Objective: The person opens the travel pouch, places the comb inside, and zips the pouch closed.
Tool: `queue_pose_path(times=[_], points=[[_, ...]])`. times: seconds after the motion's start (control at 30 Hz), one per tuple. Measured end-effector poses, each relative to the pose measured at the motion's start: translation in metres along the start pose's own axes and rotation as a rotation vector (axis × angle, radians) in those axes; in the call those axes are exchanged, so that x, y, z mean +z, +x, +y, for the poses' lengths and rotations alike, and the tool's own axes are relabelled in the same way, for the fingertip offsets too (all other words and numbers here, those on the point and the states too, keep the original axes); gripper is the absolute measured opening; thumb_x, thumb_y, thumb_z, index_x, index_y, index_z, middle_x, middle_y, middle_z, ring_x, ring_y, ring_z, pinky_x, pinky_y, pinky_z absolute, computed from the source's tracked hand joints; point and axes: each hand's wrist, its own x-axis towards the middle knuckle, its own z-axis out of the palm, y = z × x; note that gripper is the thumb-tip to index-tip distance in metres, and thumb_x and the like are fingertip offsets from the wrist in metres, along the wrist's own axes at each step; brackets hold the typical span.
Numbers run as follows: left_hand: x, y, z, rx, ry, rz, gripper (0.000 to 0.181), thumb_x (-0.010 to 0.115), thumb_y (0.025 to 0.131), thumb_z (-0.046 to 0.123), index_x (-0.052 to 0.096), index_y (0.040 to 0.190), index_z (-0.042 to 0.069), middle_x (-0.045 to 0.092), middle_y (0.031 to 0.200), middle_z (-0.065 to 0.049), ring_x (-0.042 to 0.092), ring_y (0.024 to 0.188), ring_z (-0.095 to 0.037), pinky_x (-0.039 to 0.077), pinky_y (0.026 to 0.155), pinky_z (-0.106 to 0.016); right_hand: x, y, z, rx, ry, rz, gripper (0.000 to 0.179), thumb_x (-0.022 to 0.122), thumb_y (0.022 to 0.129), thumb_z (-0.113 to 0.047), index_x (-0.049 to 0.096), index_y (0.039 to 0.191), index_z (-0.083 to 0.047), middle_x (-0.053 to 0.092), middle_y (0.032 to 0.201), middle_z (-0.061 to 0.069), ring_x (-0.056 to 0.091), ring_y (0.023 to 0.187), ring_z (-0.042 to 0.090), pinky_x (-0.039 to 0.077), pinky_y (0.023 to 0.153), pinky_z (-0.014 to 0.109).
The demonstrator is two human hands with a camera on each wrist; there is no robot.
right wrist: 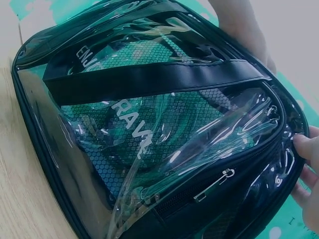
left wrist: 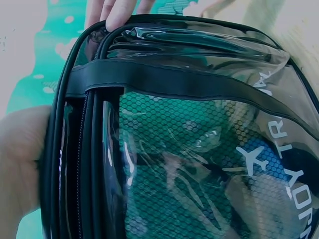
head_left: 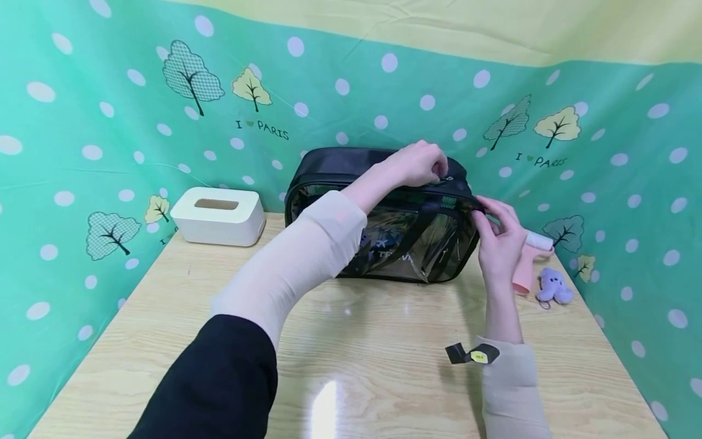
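Observation:
A black travel bag (head_left: 329,163) with a clear plastic front stands upright on the table, white lettering and a strap across its front. My left hand (head_left: 419,163) reaches over its top, fingers curled at the top zipper beside a small metal zipper pull (head_left: 448,178). In the left wrist view much of that hand (left wrist: 22,164) is hidden behind the bag's edge. At the bag's upper right corner, my right hand (head_left: 500,235) pinches the black piped rim between thumb and fingers. Through the clear front (right wrist: 144,114), green honeycomb mesh shows in the right wrist view.
To the left of the bag stands a white tissue box (head_left: 216,216) with a slotted lid. Behind the right hand are a pink object (head_left: 525,268), a white cylinder (head_left: 539,241) and a purple plush keychain (head_left: 554,286). A green polka-dot curtain (head_left: 340,110) hangs behind the wooden table (head_left: 384,341).

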Motion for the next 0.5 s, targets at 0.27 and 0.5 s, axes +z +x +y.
queue_pose_path(times=[0.27, 0.5], points=[[-0.0021, 0.0032, 0.0006, -0.025, 0.011, -0.078, 0.023, 0.06, 0.105, 0.02, 0.069, 0.124, 0.013, 0.068, 0.127, -0.003, 0.061, 0.114, -0.017, 0.05, 0.099, -0.03, 0.001, -0.0006, -0.0008, -0.015, 0.017, 0.004, 0.025, 0.072, 0.094, -0.002, 0.077, 0.118, -0.001, 0.07, 0.114, -0.006, 0.066, 0.108, 0.012, 0.056, 0.091, 0.015], [0.0018, 0.0084, -0.0008, -0.021, 0.015, -0.07, 0.012, 0.056, 0.107, 0.021, 0.065, 0.109, 0.013, 0.063, 0.112, -0.001, 0.056, 0.101, -0.015, 0.047, 0.09, -0.029, -0.0002, 0.0001, -0.0005, -0.023, 0.029, -0.001, 0.025, 0.072, 0.094, -0.002, 0.075, 0.118, 0.002, 0.07, 0.114, -0.005, 0.066, 0.108, 0.012, 0.056, 0.091, 0.016]])
